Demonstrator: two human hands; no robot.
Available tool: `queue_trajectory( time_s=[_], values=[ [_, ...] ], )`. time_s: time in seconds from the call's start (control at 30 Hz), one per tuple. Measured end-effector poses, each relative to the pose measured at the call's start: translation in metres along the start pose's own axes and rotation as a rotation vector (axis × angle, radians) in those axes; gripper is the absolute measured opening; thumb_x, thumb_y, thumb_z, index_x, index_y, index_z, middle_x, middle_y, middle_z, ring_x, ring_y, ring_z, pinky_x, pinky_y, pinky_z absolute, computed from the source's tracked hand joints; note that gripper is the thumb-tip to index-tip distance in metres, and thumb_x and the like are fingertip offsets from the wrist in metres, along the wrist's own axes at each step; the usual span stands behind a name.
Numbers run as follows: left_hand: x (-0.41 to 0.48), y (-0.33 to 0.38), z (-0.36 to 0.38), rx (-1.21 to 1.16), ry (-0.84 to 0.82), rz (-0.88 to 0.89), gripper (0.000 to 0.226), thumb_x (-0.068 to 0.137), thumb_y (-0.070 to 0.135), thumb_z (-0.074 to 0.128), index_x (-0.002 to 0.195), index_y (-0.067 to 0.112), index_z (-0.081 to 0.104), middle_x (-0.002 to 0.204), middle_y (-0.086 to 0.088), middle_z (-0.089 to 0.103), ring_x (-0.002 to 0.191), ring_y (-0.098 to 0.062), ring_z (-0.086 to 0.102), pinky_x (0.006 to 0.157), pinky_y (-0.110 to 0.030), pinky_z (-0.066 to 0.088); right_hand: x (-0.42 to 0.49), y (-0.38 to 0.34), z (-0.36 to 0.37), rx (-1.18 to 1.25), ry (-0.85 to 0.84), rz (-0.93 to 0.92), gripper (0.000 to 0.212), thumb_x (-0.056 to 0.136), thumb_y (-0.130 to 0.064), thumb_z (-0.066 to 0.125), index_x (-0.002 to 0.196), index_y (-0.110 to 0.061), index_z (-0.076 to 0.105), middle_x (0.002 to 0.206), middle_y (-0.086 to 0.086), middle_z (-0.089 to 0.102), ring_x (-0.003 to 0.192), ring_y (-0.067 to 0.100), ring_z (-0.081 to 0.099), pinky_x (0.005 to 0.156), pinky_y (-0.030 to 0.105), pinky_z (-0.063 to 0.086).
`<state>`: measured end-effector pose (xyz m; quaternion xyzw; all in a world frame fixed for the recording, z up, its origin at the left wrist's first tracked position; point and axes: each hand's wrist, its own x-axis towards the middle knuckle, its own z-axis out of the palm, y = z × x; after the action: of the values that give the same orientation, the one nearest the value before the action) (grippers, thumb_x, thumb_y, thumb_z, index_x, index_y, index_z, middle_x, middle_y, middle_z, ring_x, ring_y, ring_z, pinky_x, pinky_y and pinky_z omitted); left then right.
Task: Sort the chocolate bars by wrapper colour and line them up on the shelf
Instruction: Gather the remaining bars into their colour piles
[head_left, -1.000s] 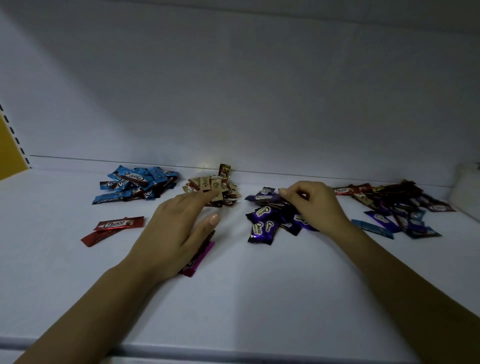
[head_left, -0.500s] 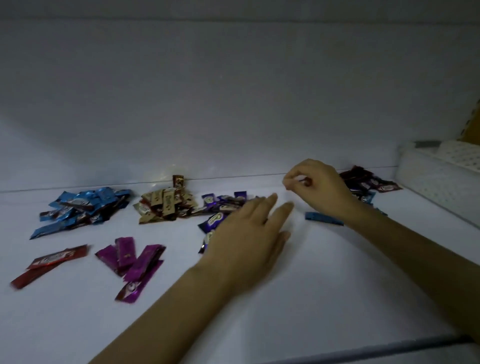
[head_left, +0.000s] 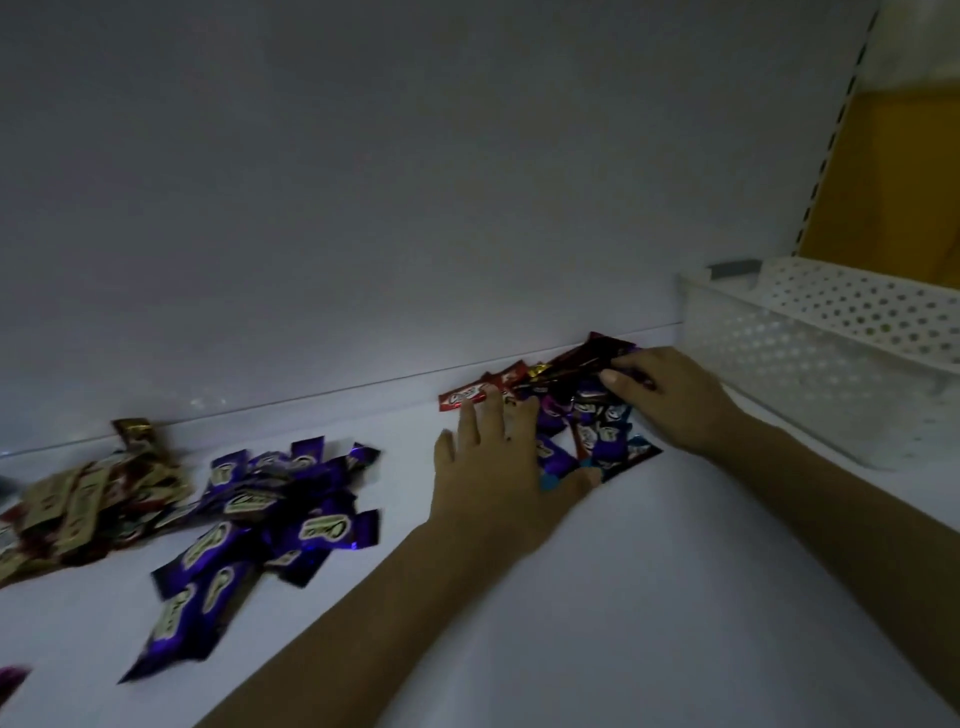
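Head view, A: Starting big: white shelf (head_left: 675, 597), then a perforated white basket (head_left: 831, 364) at the far right, apart from the heaps. Spotted any trouble?

B: Plenty. Three heaps along the back edge: purple heap (head_left: 270, 519) mid-left, gold heap (head_left: 78, 504) just beside it on the left, mixed heap (head_left: 597, 431) at the right under both hands. Easy to blend purple into gold with one careless sweep. No lined-up rows yet.

A: And the hands?

B: Left hand (head_left: 498, 467) flat, fingers straight, pressing the mixed heap's near-left edge, gripping nothing. Right hand (head_left: 670, 400) curled into the heap's far side; impossible to tell whether pinching a wrapper. Could drag neighbours along, everything there tangled and overlapping.

A: Wrappers themselves?

B: Slim glossy sachets, pale oval logo, crimped ends; probably slippery. Red bar (head_left: 465, 399) poking out leftward beside the left fingertips. Blue bar (head_left: 641, 448) at the near corner, half buried. Dim light, so easy to mistake dark purple for maroon.
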<state>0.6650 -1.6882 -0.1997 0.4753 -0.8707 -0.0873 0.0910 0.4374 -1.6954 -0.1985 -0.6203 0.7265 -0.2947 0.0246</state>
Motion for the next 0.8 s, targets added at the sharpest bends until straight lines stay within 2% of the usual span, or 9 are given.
queue_trajectory(
  time_s=[0.07,0.17,0.23,0.33,0.4,0.47,0.53,0.67,0.8],
  values=[
    [0.015,0.005,0.006,-0.019,-0.005,-0.035,0.084,0.085,0.076,0.024,0.152,0.029,0.002,0.161,-0.005,-0.005,0.148,-0.027,-0.007,0.117,-0.050,0.001,-0.006,-0.002,-0.002,0.048,-0.006,-0.019,0.037,0.087,-0.055,0.051,0.104,-0.028,0.069,0.110,-0.001,0.063,0.102,0.017,0.059,0.093,0.039,0.045],
    [0.033,0.011,0.008,-0.063,0.072,-0.034,0.075,0.090,0.069,0.019,0.152,0.028,0.008,0.162,-0.004,0.003,0.148,-0.026,0.000,0.118,-0.051,0.008,-0.015,-0.011,-0.006,0.314,-0.064,-0.079,0.022,0.084,-0.052,0.056,0.075,-0.037,0.069,0.082,-0.010,0.067,0.080,0.008,0.064,0.077,0.031,0.053],
    [0.037,0.012,0.010,-0.077,0.077,-0.032,0.084,0.082,0.077,0.009,0.152,0.030,0.008,0.162,-0.003,0.001,0.148,-0.025,-0.002,0.118,-0.051,0.006,-0.014,-0.015,-0.006,0.379,0.022,-0.115,0.019,0.088,-0.041,0.058,0.079,-0.031,0.071,0.083,-0.010,0.067,0.080,0.008,0.065,0.072,0.024,0.052],
    [0.035,0.012,0.013,-0.092,0.079,-0.017,0.102,0.063,0.087,0.000,0.151,0.035,0.005,0.161,0.001,-0.007,0.148,-0.022,-0.008,0.119,-0.048,0.002,-0.005,-0.008,-0.006,0.223,0.258,-0.060,0.024,0.091,-0.036,0.056,0.106,-0.022,0.068,0.107,0.000,0.066,0.099,0.016,0.061,0.086,0.031,0.048],
    [0.034,0.011,0.014,-0.092,0.090,0.001,0.103,0.063,0.089,0.005,0.151,0.035,0.005,0.161,0.001,-0.008,0.148,-0.020,-0.010,0.118,-0.047,0.001,-0.004,-0.005,-0.008,0.095,0.171,0.095,0.040,0.093,-0.043,0.052,0.124,-0.018,0.058,0.122,0.008,0.060,0.110,0.022,0.055,0.094,0.034,0.041],
    [0.032,0.012,0.013,-0.107,0.102,0.028,0.102,0.064,0.088,0.010,0.151,0.035,0.005,0.161,0.003,-0.008,0.148,-0.018,-0.009,0.119,-0.045,0.002,-0.007,-0.006,-0.006,0.030,-0.019,0.114,0.042,0.094,-0.049,0.046,0.122,-0.021,0.059,0.119,0.005,0.064,0.105,0.020,0.058,0.092,0.032,0.042],
    [0.030,0.012,0.012,-0.131,0.121,0.082,0.102,0.064,0.087,0.014,0.152,0.034,0.007,0.161,0.004,-0.006,0.148,-0.015,-0.007,0.119,-0.041,0.004,-0.014,-0.013,-0.004,0.126,-0.096,0.061,0.038,0.094,-0.050,0.045,0.116,-0.026,0.064,0.109,-0.002,0.068,0.098,0.015,0.062,0.091,0.035,0.047],
    [0.027,0.013,0.011,-0.187,0.126,0.148,0.109,0.061,0.087,0.021,0.152,0.029,0.009,0.161,0.004,-0.002,0.148,-0.014,-0.002,0.119,-0.038,0.011,-0.021,-0.029,0.002,0.265,0.030,-0.075,0.025,0.093,-0.034,0.055,0.112,-0.025,0.068,0.096,-0.012,0.067,0.083,0.002,0.062,0.076,0.014,0.047],
    [0.027,0.012,0.011,-0.205,0.158,0.159,0.117,0.057,0.089,0.028,0.152,0.028,0.000,0.161,0.005,-0.007,0.148,-0.014,-0.005,0.120,-0.039,0.011,-0.020,-0.028,-0.003,0.181,0.175,0.018,0.026,0.092,-0.031,0.055,0.113,-0.021,0.066,0.101,-0.004,0.058,0.091,0.013,0.057,0.084,0.031,0.046]
  ],
)
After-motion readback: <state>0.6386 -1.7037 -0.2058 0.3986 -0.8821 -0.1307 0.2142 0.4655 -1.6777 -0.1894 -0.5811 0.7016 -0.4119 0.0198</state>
